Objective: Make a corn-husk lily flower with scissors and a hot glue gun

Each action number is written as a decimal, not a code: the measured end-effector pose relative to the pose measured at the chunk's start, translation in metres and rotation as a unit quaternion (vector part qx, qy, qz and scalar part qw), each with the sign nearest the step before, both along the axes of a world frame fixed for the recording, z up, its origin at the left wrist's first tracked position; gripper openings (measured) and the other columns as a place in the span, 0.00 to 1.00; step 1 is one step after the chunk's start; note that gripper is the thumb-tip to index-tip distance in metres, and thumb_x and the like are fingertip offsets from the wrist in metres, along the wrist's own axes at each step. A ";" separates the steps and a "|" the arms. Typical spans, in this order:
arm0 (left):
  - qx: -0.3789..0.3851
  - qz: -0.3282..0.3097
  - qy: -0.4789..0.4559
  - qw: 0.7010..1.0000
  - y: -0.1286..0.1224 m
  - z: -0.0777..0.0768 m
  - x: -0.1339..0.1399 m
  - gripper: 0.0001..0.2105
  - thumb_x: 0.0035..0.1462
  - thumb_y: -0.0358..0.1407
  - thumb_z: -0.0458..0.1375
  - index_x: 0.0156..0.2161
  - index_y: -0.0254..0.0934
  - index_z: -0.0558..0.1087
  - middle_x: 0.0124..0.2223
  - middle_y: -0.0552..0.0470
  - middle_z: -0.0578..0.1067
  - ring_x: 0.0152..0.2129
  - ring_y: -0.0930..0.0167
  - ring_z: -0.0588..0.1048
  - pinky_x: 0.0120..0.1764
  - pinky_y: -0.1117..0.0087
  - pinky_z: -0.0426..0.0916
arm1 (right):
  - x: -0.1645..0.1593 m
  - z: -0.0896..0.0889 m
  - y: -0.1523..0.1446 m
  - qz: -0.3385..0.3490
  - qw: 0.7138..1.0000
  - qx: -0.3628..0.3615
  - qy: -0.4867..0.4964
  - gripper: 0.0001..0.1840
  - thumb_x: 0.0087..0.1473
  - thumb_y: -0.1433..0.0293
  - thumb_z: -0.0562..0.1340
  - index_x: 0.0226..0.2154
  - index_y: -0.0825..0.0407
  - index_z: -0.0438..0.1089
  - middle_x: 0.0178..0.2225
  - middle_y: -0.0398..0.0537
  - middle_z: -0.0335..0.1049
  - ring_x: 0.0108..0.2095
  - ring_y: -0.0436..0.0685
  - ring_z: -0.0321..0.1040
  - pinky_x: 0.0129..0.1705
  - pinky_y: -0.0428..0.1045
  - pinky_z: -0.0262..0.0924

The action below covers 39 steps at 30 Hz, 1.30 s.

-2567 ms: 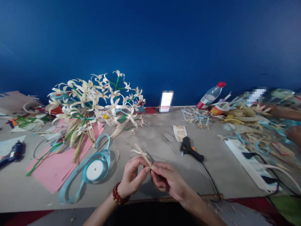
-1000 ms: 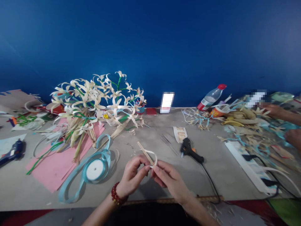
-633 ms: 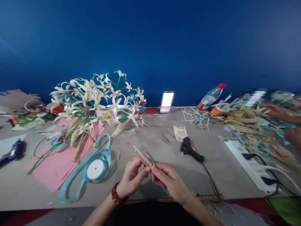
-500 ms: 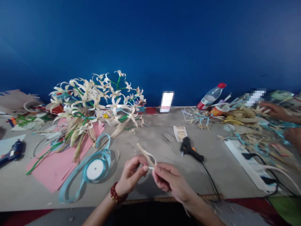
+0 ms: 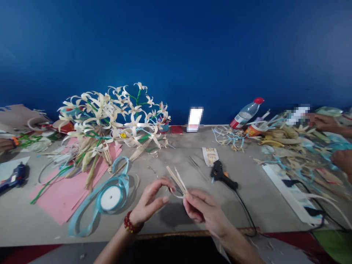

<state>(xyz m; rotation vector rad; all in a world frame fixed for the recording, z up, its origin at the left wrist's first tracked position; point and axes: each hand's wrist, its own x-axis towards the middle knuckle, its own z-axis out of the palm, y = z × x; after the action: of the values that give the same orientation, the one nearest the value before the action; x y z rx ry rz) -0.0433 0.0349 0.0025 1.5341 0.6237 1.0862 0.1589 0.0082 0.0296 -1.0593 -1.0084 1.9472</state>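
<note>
My right hand [image 5: 205,209] pinches several thin, pale husk strips [image 5: 176,177] at their lower end, and they fan up and to the left. One strip curves down between my hands, toward my left fingertips. My left hand [image 5: 154,200], a red bead bracelet at its wrist, has thumb and index finger apart; whether its fingertips touch the curved strip I cannot tell. On the table left of it lies a spool of light blue ribbon [image 5: 110,198] with loose loops. A black glue gun [image 5: 224,175] rests to the right, beyond my right hand.
White husk flowers [image 5: 134,123] on green stems stand at back left over pink paper sheets [image 5: 55,201]. A blue glue gun [image 5: 16,178] lies far left. At right are a tilted bottle [image 5: 246,113], a power strip [image 5: 293,194] and another person's hand [image 5: 326,123].
My left thumb and index finger have parted and let go of the strip. My right hand has shifted slightly right with the strips. Another person's hand has appeared at far left.
</note>
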 end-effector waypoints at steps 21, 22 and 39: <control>0.141 0.053 0.073 0.986 -0.004 0.022 0.012 0.01 0.62 0.31 0.58 0.38 0.37 0.72 0.42 0.48 0.72 0.44 0.66 0.71 0.61 0.53 0.56 | -0.005 0.001 -0.001 0.043 0.998 0.040 -0.008 0.27 0.56 0.48 0.61 0.22 0.54 0.65 0.18 0.37 0.54 0.18 0.44 0.47 0.19 0.44 0.39; 0.138 0.053 0.068 0.987 -0.004 0.021 0.012 0.01 0.61 0.32 0.58 0.37 0.37 0.72 0.41 0.48 0.72 0.44 0.66 0.71 0.61 0.52 0.57 | -0.005 0.001 -0.001 0.042 0.999 0.021 0.006 0.26 0.55 0.49 0.62 0.22 0.55 0.65 0.18 0.37 0.54 0.17 0.44 0.46 0.19 0.43 0.37; 0.145 0.046 0.140 0.978 0.001 0.034 0.009 0.06 0.60 0.37 0.60 0.40 0.36 0.73 0.42 0.46 0.74 0.45 0.62 0.71 0.63 0.50 0.47 | -0.004 0.003 0.000 0.011 0.997 0.057 -0.048 0.28 0.54 0.46 0.62 0.23 0.54 0.65 0.21 0.38 0.58 0.19 0.45 0.48 0.20 0.44 0.39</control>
<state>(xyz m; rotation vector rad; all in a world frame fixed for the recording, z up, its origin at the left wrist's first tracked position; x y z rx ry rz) -0.0344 0.0358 0.0367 1.9501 0.7586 1.0739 0.1545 0.0081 0.0328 -1.0904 -1.1731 1.8470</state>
